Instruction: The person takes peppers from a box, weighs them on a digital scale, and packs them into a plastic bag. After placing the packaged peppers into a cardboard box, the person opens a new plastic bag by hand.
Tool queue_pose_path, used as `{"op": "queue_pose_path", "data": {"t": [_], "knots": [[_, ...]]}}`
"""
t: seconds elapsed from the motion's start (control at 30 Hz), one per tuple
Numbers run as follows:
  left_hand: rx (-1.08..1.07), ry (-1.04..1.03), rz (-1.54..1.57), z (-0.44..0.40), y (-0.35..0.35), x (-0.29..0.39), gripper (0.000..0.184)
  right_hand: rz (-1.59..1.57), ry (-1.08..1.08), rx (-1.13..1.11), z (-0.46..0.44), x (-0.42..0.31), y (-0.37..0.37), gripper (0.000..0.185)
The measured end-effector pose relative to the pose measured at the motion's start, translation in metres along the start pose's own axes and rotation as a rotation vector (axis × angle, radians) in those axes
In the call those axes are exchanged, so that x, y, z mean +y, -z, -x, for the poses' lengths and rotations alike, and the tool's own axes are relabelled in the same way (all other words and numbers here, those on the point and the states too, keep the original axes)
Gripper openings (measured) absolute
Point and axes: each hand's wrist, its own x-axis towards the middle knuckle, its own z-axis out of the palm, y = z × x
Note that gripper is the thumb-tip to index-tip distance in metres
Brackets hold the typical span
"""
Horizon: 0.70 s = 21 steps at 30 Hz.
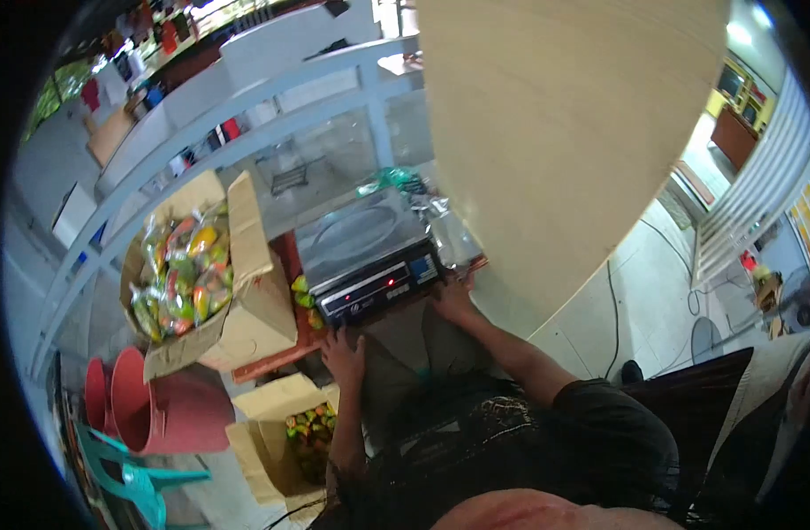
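A digital weighing scale (pixel 369 252) with a bare metal pan and small red lights stands on a reddish-brown tabletop (pixel 268 362). At the scale's front left corner is my left hand (pixel 343 355), its thumb and fingers apart. My right hand (pixel 453 299) reaches the front right corner, fingers stretched out against the edge. Neither hand has anything lifted in it. Left of the scale, an open cardboard box (pixel 259 300) is filled with clear bags of green, yellow and red produce (pixel 186 274) that looks like peppers. A few yellow-green pieces (pixel 306 305) lie between box and scale.
Below, another open carton (pixel 268 442) contains loose small produce (pixel 312 433). Red tubs (pixel 188 415) and a teal plastic chair (pixel 144 481) stand at left. Crumpled clear plastic (pixel 449 234) lies beside the scale. A tan panel (pixel 564 132) rises at right; a cable (pixel 612 322) crosses the tiled floor.
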Motion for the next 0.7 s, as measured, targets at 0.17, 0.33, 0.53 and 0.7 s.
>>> {"op": "queue_pose_path", "data": {"t": [0.17,0.33,0.53,0.7], "knots": [[0.029,-0.033,0.012,0.001,-0.002,-0.002,0.058,0.006,-0.021,-0.106,-0.001,-0.006,0.020,0.054],[0.029,0.008,0.023,-0.008,-0.009,0.000,0.057,-0.071,0.037,0.008,0.000,-0.009,0.027,0.047],[0.003,0.017,0.044,-0.003,-0.007,0.001,0.056,-0.112,0.092,0.078,0.008,-0.005,0.030,0.040],[-0.018,0.028,0.005,-0.002,-0.011,-0.002,0.056,-0.693,-0.121,0.241,0.001,0.015,0.023,0.029]]}}
